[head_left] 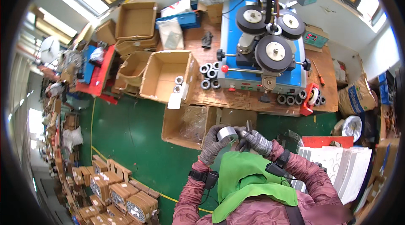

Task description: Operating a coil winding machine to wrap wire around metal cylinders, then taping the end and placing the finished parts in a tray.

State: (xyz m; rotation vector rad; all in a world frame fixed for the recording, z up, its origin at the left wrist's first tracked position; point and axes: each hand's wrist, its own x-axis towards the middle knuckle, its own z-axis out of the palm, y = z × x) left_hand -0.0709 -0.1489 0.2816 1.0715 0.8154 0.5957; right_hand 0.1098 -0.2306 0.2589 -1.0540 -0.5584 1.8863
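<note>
Gloved in grey, my left hand [212, 145] is closed around a shiny silver ring [228, 133], with the green apron visible through its opening. My right hand [258, 141], also gloved, is just to the right of the ring with its fingers curled. A thin dark, stick-like piece [249, 125] points up from the right fingers; I cannot make out whether it is a tool or a finger. Both hands are in front of the green apron [240, 170], below the front edge of the workbench [202, 100].
A blue coil-winding-like machine [230, 77] with black rollers [273, 53] stands on the bench. Grey rings [209, 73] lie left of it, more rings [290, 99] and a red tape dispenser [310, 99] right. A cardboard box [162, 77] holds two rings. White foam sheets [354, 170] stand right.
</note>
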